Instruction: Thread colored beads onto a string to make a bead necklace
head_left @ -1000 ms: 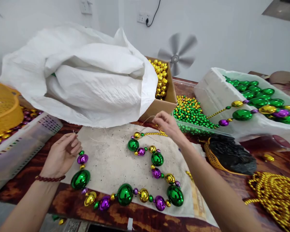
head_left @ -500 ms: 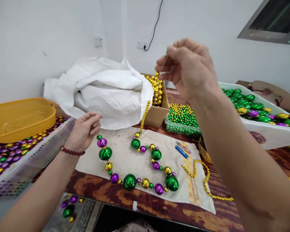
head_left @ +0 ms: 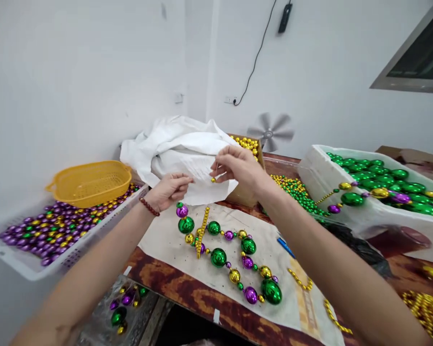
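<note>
My left hand (head_left: 171, 190), a beaded bracelet at its wrist, pinches a thin thread end over the cloth. Close by, my right hand (head_left: 236, 166) is closed on a thin pale thread (head_left: 217, 168), with a small gold bead (head_left: 212, 179) at its fingers. Below them a garland of green, purple and gold balls (head_left: 218, 257) curves over the beige cloth (head_left: 260, 226); its upper left end lies just under my left hand. A short string of gold beads (head_left: 203, 233) crosses the garland's left part. A blue-handled tool (head_left: 285, 246) is partly hidden by my right forearm.
A white basket (head_left: 32, 274) of small balls, with a yellow basket (head_left: 90, 182) on it, stands left. A white sack (head_left: 187, 139) and a carton (head_left: 241, 194) of gold balls are behind. Right are a foam box (head_left: 382, 211) of green balls and a fan (head_left: 269, 133).
My right hand has come down and left, nearer my left hand. The gold bead string has shifted from beside the sack onto the garland. The view has turned right.
</note>
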Demonstrator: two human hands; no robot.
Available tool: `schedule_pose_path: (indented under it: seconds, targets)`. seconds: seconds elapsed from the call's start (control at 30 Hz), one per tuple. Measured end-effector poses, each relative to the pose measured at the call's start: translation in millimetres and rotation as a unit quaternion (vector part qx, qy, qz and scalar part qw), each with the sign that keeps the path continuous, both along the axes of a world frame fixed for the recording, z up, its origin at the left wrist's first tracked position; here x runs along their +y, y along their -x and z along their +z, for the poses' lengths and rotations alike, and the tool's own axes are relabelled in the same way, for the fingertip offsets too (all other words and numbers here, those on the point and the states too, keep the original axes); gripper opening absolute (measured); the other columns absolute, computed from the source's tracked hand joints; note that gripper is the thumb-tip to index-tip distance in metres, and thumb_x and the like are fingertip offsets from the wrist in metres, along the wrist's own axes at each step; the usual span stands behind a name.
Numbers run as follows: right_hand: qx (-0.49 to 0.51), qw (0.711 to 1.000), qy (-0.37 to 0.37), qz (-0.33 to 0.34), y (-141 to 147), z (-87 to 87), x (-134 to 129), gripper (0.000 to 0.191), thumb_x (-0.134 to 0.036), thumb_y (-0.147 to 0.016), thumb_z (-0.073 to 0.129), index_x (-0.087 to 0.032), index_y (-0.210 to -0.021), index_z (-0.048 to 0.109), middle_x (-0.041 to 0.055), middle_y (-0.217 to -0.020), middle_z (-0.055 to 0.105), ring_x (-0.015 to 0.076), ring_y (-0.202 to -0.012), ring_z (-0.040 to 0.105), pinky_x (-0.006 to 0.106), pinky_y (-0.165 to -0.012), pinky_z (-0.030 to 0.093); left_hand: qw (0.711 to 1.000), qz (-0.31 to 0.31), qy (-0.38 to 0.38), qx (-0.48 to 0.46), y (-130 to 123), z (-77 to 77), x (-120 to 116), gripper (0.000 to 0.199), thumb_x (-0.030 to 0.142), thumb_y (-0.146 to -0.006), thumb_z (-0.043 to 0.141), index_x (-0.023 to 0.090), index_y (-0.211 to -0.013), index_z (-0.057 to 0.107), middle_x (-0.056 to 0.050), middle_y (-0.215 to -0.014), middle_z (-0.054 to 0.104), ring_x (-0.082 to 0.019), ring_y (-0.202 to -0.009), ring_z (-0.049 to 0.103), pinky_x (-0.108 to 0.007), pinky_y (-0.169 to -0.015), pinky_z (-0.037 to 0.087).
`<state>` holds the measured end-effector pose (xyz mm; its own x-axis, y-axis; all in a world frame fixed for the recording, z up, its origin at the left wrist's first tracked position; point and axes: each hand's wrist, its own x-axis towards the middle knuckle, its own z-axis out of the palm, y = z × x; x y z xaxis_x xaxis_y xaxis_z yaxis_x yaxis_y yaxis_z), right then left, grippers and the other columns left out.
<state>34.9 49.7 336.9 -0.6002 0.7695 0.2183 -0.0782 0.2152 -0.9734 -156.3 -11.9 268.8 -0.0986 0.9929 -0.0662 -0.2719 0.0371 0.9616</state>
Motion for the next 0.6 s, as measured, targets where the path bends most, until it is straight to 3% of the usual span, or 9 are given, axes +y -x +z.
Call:
schedule_pose_path:
  seconds: [0.1, 0.2, 0.33, 0.4, 0.5, 0.6]
  targets:
    - [0.012, 1.000, 0.009, -0.001, 11, -9.2, 2, 0.012, -0.013, -0.087, 0.057, -0.018, -0.076, 0.054, -0.0001, -0.071, 0.064, 0.0104, -0.061, 0.067, 0.022, -0.055, 0.058, 0.999, -0.035, 0.036, -0.008, 9, -14.0, -11, 0.023, 0.025, -0.070, 0.082, 0.012, -0.074, 0.064, 0.009, -0.046, 0.040, 0.001, -0.031, 0.023, -0.015, -0.033, 0.010]
    - [0.055, 0.998, -0.028, 0.006, 17, 6.9, 9, 0.012, -0.016, -0.085, 0.060, -0.018, -0.075, 0.055, -0.0015, -0.068, 0.062, 0.0091, -0.060, 0.064, 0.022, -0.057, 0.059, 0.998, -0.044, 0.043, -0.025, 23, -18.6, -27, 0.024, 0.026, -0.073, 0.082, 0.013, -0.075, 0.062, 0.009, -0.048, 0.042, 0.001, -0.031, 0.024, -0.014, -0.034, 0.012]
    - [0.057, 0.997, -0.046, 0.036, 30, 21.8, 16, 0.011, -0.019, -0.084, 0.062, -0.019, -0.077, 0.055, -0.0024, -0.066, 0.062, 0.0090, -0.056, 0.062, 0.021, -0.053, 0.058, 0.998, 0.001, 0.046, -0.051, 40, -27.7, -39, 0.025, 0.025, -0.072, 0.082, 0.014, -0.076, 0.060, 0.008, -0.050, 0.045, 0.001, -0.032, 0.027, -0.013, -0.035, 0.014]
    - [0.025, 0.998, -0.022, 0.048, 44, 12.0, 15, 0.009, -0.017, -0.084, 0.060, -0.019, -0.077, 0.054, -0.0022, -0.066, 0.062, 0.0100, -0.055, 0.064, 0.021, -0.050, 0.057, 0.996, 0.026, 0.051, -0.068, 43, -39.4, -41, 0.026, 0.025, -0.070, 0.083, 0.013, -0.074, 0.060, 0.009, -0.050, 0.045, 0.002, -0.031, 0.026, -0.014, -0.035, 0.013]
    - [-0.020, 0.998, 0.027, 0.046, 68, -17.0, 14, 0.009, -0.014, -0.084, 0.055, -0.019, -0.076, 0.052, -0.0028, -0.065, 0.061, 0.0105, -0.054, 0.065, 0.021, -0.048, 0.056, 0.991, 0.069, 0.046, -0.104, 43, -62.3, -41, 0.029, 0.030, -0.068, 0.084, 0.013, -0.073, 0.060, 0.010, -0.048, 0.043, 0.002, -0.031, 0.024, -0.014, -0.034, 0.014]
    - [-0.077, 0.994, 0.022, 0.075, 90, -43.1, 14, 0.009, -0.012, -0.083, 0.053, -0.019, -0.076, 0.052, -0.0031, -0.065, 0.061, 0.0103, -0.056, 0.064, 0.019, -0.049, 0.053, 0.984, 0.116, 0.038, -0.128, 43, -82.9, -42, 0.033, 0.032, -0.063, 0.086, 0.013, -0.075, 0.063, 0.011, -0.048, 0.042, 0.002, -0.031, 0.023, -0.015, -0.034, 0.013]
